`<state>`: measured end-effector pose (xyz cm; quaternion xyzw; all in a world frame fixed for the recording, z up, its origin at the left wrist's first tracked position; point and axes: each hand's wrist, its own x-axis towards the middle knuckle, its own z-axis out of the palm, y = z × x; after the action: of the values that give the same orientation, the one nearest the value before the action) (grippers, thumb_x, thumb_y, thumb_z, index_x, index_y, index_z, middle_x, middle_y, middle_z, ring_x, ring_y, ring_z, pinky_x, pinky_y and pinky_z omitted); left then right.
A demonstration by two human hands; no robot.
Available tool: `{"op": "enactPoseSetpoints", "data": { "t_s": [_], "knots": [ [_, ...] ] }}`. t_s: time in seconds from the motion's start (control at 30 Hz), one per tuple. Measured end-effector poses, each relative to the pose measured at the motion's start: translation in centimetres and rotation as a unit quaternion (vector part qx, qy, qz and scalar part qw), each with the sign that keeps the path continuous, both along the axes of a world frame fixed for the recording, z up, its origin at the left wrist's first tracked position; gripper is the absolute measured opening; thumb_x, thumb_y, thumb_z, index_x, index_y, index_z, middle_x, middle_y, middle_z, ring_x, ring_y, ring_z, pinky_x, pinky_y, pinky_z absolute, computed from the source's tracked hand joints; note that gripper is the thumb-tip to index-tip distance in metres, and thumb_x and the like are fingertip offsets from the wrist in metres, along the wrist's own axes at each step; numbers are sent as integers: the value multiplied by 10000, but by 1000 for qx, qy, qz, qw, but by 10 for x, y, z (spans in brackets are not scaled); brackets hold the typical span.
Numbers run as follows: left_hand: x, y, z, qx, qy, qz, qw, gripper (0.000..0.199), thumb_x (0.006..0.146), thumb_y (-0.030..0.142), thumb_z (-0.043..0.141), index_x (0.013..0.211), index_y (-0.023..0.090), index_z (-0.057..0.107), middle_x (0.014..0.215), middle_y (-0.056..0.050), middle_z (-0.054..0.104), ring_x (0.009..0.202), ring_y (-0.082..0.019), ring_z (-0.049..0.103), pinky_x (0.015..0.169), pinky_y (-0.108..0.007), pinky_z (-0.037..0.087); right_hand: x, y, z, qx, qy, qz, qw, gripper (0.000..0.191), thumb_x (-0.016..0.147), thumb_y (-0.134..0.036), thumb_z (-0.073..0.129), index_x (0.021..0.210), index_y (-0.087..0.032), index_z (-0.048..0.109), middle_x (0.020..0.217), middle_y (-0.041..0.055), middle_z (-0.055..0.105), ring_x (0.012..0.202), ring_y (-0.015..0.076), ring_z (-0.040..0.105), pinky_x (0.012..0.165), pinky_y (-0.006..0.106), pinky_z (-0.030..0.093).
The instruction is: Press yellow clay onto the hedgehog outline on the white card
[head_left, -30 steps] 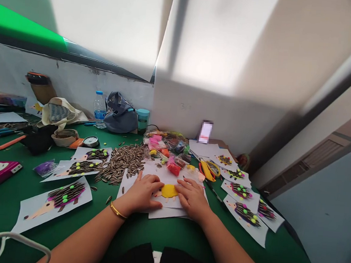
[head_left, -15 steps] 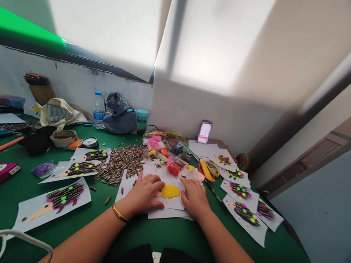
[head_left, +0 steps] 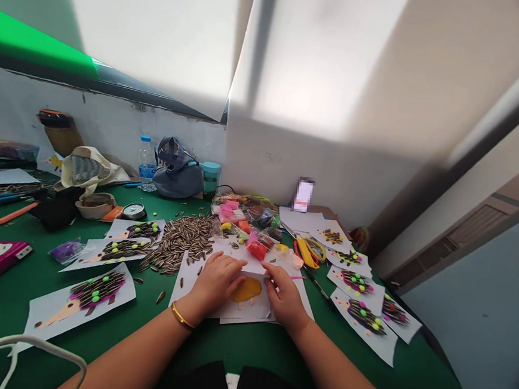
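Note:
A white paper card (head_left: pixel 257 312) bears a flat yellow clay body (head_left: pixel 247 290) with small peach feet under it. My left hand (head_left: pixel 219 281) grips the card's left side, fingers over its far edge and thumb near the yellow shape. At the opposite side, my right hand (head_left: pixel 286 295) holds the card with thumb and fingers. Its far edge is raised, so the card tilts and the clay lies in shade. The left part of the figure is hidden behind my left hand. More white sheets (head_left: pixel 303 300) lie beneath.
Striped sunflower seeds (head_left: pixel 184 242) are heaped to the left of bagged coloured clay (head_left: pixel 256 247). Yellow-handled scissors (head_left: pixel 307 253) and a dark pen (head_left: pixel 321 288) lie to the right. Finished hedgehog cards (head_left: pixel 78 303) flank both sides. A phone (head_left: pixel 303 195) leans on the wall.
Both hands have shifted from lying around the clay on the flat card to gripping its sides. The far edge has come up, and the yellow shape has darkened. A pink stick now shows by the right hand.

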<state>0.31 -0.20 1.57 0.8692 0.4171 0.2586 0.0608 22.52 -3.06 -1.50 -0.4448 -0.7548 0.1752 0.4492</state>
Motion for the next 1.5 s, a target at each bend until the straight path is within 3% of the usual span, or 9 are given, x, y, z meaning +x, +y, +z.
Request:
{"op": "enactPoseSetpoints", "data": {
  "t_s": [0.1, 0.23, 0.43, 0.73, 0.9, 1.0, 1.27, 1.4, 1.5],
  "knots": [
    [2, 1, 3, -60, -8, 17, 998, 170, 880, 284, 565, 976, 227, 693, 929, -47, 721, 908, -231, 626, 868, -386, 406, -1, -1, 0, 2, 17, -3, 1000, 407, 928, -185, 437, 1320, -250, 523, 1127, 88, 608, 992, 206, 587, 856, 357, 514],
    [2, 3, 4, -143, -53, 29, 988, 180, 861, 323, 562, 824, 214, 701, 835, -30, 701, 809, -201, 614, 717, -299, 411, -2, -2, 2, -20, 44, -14, 999, 391, 925, -220, 460, 1308, -246, 536, 1099, 81, 608, 963, 201, 585, 870, 357, 504],
    [3, 3, 4, -214, -117, 63, 968, 266, 841, 408, 534, 780, 184, 663, 811, -37, 672, 775, -202, 601, 662, -275, 405, -7, -3, 4, -129, 101, 11, 986, 502, 875, -269, 533, 1372, -235, 469, 1132, 71, 620, 929, 204, 602, 832, 351, 513],
    [7, 2, 0, -259, -158, 16, 953, 285, 825, 418, 520, 739, 169, 627, 741, -20, 620, 703, -178, 561, 611, -258, 391, -13, -2, 8, -220, 224, 71, 947, 619, 838, -280, 568, 1424, -236, 372, 1159, 63, 639, 1008, 221, 618, 888, 362, 507],
    [8, 2, -2, -257, -163, 3, 953, 284, 815, 413, 519, 687, 170, 589, 687, 0, 574, 666, -159, 520, 586, -244, 374, -11, -1, 6, -201, 214, 69, 953, 558, 866, -315, 553, 1405, -248, 424, 1385, 73, 526, 1199, 231, 550, 1014, 385, 448],
    [10, 0, 1, -259, -157, -2, 953, 276, 811, 406, 521, 695, 168, 598, 699, -6, 584, 678, -161, 527, 590, -243, 378, -9, 0, 4, -186, 186, 46, 964, 526, 859, -289, 558, 1375, -239, 470, 1413, 75, 504, 1277, 240, 491, 1063, 414, 408],
    [11, -5, 10, -295, -176, -38, 938, 337, 843, 453, 487, 756, 161, 633, 762, -21, 614, 723, -170, 545, 639, -250, 410, -10, -1, 3, -155, 141, 31, 977, 531, 851, -221, 551, 1376, -244, 477, 1361, 77, 557, 1227, 244, 539, 1041, 437, 436],
    [12, -3, 6, -288, -139, -19, 948, 306, 797, 448, 553, 705, 161, 607, 716, -6, 583, 682, -160, 508, 589, -241, 368, -12, -5, 3, -148, 108, 42, 982, 533, 851, -223, 559, 1377, -252, 478, 1414, 62, 511, 1287, 243, 485, 1096, 441, 376],
    [12, -4, 5, -274, -127, -17, 953, 323, 807, 445, 538, 645, 166, 553, 665, 9, 534, 648, -149, 475, 564, -240, 343, -12, -6, 3, -152, 104, 50, 982, 508, 882, -252, 524, 1386, -253, 468, 1406, 58, 518, 1264, 238, 506, 1077, 431, 401]
  ]
}}
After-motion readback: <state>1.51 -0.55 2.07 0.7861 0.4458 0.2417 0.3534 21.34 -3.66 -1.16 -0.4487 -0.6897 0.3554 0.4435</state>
